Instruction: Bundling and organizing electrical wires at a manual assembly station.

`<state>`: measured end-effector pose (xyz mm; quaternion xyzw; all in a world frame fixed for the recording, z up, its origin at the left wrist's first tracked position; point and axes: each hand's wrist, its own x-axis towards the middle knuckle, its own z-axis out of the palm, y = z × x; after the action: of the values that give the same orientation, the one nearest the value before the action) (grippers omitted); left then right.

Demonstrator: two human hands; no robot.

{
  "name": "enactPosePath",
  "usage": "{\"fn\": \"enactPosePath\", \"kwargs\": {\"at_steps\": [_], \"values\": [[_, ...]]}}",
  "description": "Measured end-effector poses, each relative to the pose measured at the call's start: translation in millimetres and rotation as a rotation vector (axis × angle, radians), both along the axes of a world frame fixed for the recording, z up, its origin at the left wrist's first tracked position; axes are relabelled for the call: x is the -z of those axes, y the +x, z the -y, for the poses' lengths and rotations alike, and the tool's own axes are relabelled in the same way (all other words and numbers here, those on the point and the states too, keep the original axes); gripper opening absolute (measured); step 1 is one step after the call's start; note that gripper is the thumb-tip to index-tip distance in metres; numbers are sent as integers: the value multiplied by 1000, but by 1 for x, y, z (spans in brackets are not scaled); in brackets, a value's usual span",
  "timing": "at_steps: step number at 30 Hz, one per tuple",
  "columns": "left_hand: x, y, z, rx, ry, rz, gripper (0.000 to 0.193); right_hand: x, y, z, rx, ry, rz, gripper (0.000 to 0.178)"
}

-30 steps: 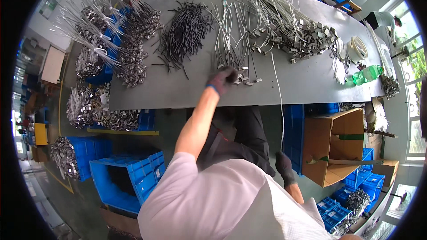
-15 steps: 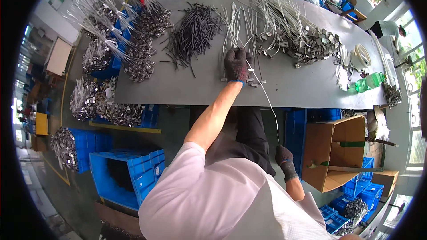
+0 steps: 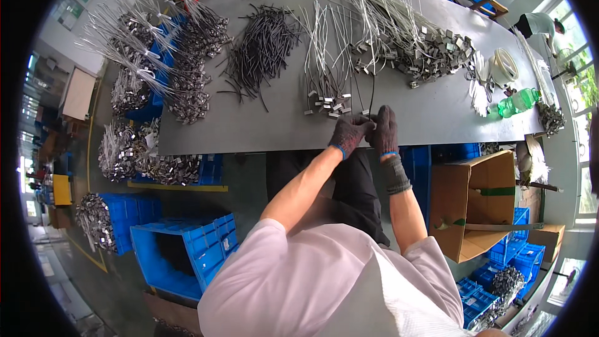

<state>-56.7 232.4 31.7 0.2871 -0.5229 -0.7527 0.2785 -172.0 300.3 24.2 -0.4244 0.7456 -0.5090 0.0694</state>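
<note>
My left hand (image 3: 352,133) and my right hand (image 3: 384,130), both in dark knitted gloves, meet at the table's near edge with fingers pinched together. Between their fingertips is a thin wire (image 3: 373,92) that runs up and away over the table, its near part dark. Its end at my fingers is hidden. Just beyond my left hand lies a loose group of white wires with small metal blocks (image 3: 331,103) at their near ends. Farther off to the left is a heap of short black tubes (image 3: 265,50). A larger pile of metal-ended wires (image 3: 433,56) lies to the right.
Bundles of wires with metal ends (image 3: 193,81) crowd the grey table's (image 3: 249,134) left side. At its right are a green plastic bottle (image 3: 519,103) and a white roll (image 3: 504,67). A cardboard box (image 3: 449,203) and blue crates (image 3: 181,243) stand below. Another person (image 3: 538,25) is at the far right.
My right hand has come up from low on the right to meet my left. My left hand has drawn back from the wire group toward the near edge. The long wire no longer hangs off the table.
</note>
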Motion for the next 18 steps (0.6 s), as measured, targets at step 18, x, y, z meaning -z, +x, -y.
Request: {"fn": "enactPosePath", "kwargs": {"at_steps": [18], "values": [[65, 168, 204, -516, -527, 1551, 45, 83, -164, 181, 290, 659, 146, 45]]}}
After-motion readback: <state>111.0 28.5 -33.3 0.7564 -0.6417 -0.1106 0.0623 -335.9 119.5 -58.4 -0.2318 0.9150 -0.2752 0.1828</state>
